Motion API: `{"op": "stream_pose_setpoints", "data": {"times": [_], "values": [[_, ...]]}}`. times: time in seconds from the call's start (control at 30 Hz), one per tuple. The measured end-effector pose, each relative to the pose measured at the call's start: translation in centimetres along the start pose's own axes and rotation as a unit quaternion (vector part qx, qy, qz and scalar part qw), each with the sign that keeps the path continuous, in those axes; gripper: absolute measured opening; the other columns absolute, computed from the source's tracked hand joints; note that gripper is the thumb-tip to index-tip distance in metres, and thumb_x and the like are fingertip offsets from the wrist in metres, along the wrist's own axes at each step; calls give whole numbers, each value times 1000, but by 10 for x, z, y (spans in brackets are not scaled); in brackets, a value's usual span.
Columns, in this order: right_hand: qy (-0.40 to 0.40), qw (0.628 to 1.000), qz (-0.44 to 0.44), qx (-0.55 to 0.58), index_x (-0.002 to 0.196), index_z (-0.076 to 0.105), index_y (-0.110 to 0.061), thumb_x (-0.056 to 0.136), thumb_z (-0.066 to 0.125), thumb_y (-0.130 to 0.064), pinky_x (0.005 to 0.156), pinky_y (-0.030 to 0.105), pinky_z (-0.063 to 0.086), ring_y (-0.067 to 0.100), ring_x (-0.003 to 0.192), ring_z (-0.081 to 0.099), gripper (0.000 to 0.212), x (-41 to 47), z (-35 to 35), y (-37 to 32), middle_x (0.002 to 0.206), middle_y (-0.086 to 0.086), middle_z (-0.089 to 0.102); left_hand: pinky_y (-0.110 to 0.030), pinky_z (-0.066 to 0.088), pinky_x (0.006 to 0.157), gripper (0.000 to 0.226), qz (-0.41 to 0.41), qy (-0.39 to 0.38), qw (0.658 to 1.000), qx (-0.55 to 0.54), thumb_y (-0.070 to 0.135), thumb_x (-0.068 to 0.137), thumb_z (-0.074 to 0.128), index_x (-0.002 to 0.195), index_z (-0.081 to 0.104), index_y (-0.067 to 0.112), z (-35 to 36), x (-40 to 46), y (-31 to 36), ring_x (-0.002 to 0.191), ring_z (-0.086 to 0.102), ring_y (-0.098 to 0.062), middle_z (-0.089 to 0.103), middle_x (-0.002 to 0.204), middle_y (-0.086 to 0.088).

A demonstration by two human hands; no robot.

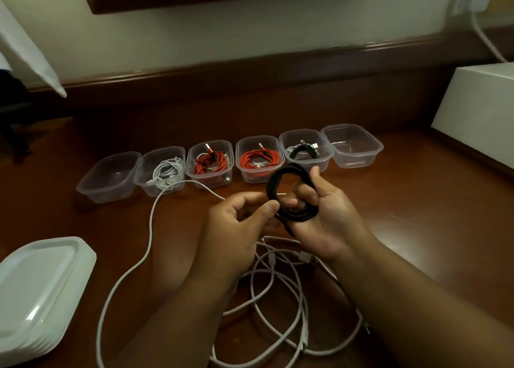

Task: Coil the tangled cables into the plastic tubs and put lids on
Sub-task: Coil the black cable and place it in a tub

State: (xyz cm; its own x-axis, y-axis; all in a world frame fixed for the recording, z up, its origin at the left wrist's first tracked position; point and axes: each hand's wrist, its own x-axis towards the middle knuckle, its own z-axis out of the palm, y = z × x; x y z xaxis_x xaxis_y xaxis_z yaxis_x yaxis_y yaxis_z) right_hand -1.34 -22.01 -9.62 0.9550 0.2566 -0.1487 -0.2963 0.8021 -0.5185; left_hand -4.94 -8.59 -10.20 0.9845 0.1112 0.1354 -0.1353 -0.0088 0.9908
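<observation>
My right hand (328, 220) grips a coiled black cable (289, 192) looped round its fingers, held above the wooden table (417, 214). My left hand (239, 223) pinches the coil's near side between thumb and fingers. Several clear plastic tubs stand in a row behind. The far-left tub (110, 177) and far-right tub (353, 146) hold nothing. Between them, one tub has a white cable (167, 170), two have red cables (210, 163) (260, 159), and one has a black cable (304, 150). Loose white cables (278, 284) lie tangled under my forearms. A stack of lids (39, 289) sits at the near left.
A white box (478, 103) stands at the right edge of the table. A raised wooden ledge (250, 73) runs along the wall behind the tubs. One white cable runs from the second tub across the table toward me.
</observation>
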Motion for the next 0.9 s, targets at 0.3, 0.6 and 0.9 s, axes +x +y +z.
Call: {"op": "stream_pose_setpoints", "data": {"times": [0.3,0.6,0.9], "values": [[47,918,-167,-357,99,58,-12,105,38,-32,52,10,46,-3,54,59,29,-13,6,4,53,-14,59,-27,52,83,17,-26,69,990,-124,8,88,66,102,73,15,6,0,-3,98,72,-15,77,98,-4],[74,940,-92,-320,102,67,-23,101,46,-43,77,35,44,19,89,63,29,-4,-1,14,87,-2,69,-28,53,81,22,-63,106,964,-237,-4,86,64,98,64,13,7,2,-3,88,69,-16,72,91,-6],[67,968,-27,-240,99,74,-20,102,45,-38,63,32,39,17,77,61,34,-7,3,14,88,2,66,-32,57,84,22,-10,163,977,-140,1,88,68,99,62,19,8,4,-8,88,70,-19,69,92,-7]]}}
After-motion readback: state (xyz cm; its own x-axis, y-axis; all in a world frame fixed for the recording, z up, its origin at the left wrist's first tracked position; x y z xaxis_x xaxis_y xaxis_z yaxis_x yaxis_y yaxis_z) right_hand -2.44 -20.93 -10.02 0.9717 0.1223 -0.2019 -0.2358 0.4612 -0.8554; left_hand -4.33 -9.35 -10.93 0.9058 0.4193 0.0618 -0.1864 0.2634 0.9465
